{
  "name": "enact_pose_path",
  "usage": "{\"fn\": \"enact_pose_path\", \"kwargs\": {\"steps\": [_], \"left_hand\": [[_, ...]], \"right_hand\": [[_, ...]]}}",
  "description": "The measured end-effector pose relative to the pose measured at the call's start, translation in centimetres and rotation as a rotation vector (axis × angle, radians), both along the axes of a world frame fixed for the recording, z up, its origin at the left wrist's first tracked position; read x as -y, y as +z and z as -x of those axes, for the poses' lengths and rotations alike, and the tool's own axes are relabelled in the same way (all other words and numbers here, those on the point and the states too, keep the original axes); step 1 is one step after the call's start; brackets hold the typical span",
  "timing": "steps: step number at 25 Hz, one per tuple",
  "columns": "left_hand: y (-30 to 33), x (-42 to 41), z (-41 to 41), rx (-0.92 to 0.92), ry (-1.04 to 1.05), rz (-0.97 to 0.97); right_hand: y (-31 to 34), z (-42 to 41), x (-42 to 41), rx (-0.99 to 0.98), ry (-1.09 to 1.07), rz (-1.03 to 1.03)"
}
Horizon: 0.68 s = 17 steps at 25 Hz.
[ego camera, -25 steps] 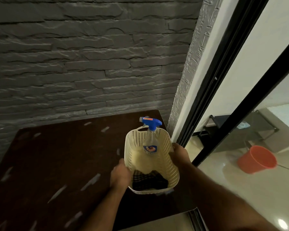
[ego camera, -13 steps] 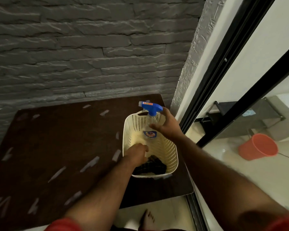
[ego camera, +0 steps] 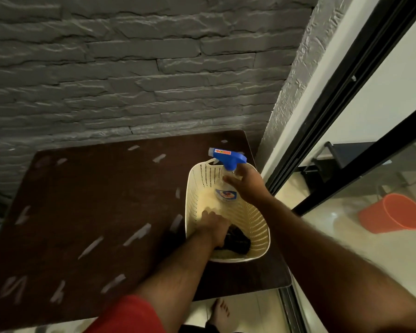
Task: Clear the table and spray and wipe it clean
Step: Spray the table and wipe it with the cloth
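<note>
A cream perforated basket (ego camera: pixel 257 222) stands on the right side of the dark brown table (ego camera: pixel 87 212). Inside it leans a clear spray bottle (ego camera: pixel 226 192) with a blue trigger head sticking out over the far rim. My right hand (ego camera: pixel 249 186) is wrapped around the bottle's neck just below the head. My left hand (ego camera: pixel 214 228) reaches down into the basket and closes on a dark checked cloth (ego camera: pixel 238 241) lying at the near end. Several pale streaks mark the tabletop.
A grey stone wall runs behind the table. To the right are black door frames and glass, with an orange bucket (ego camera: pixel 392 213) on the light floor beyond. A bare foot (ego camera: pixel 220 313) shows below the table's near edge.
Both hands left the basket's sides. My right hand rose to the spray bottle's neck and my left hand went down into the basket onto the cloth.
</note>
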<state>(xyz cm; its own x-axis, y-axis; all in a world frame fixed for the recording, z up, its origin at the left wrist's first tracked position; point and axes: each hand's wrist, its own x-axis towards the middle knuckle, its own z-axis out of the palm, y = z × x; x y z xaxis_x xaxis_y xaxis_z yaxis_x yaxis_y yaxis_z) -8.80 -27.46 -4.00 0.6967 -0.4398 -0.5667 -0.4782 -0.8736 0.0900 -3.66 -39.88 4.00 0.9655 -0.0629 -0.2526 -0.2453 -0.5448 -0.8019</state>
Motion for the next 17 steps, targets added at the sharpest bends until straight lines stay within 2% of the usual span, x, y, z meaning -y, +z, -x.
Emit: {"fn": "enact_pose_path", "kwargs": {"steps": [2, 4, 9, 12, 17], "left_hand": [[1.2, -0.6, 0.1, -0.003, 0.086, 0.118], [2.8, -1.3, -0.3, -0.018, 0.263, 0.303], [8.5, -5.5, -1.1, -0.197, 0.787, 0.936], [11.7, -9.5, -1.1, -0.285, 0.996, 1.276], [13.3, -19.1, 0.1, -0.415, 1.290, 1.655]], "right_hand": [[0.3, -0.1, 0.2, 0.011, 0.010, -0.027], [1.5, -0.4, 0.5, 0.078, 0.018, -0.041], [8.9, -3.2, -1.2, 0.272, 0.001, -0.148], [13.3, -4.7, -4.9, 0.346, 0.015, -0.328], [15.9, -4.3, -13.9, 0.307, 0.193, -0.512]]}}
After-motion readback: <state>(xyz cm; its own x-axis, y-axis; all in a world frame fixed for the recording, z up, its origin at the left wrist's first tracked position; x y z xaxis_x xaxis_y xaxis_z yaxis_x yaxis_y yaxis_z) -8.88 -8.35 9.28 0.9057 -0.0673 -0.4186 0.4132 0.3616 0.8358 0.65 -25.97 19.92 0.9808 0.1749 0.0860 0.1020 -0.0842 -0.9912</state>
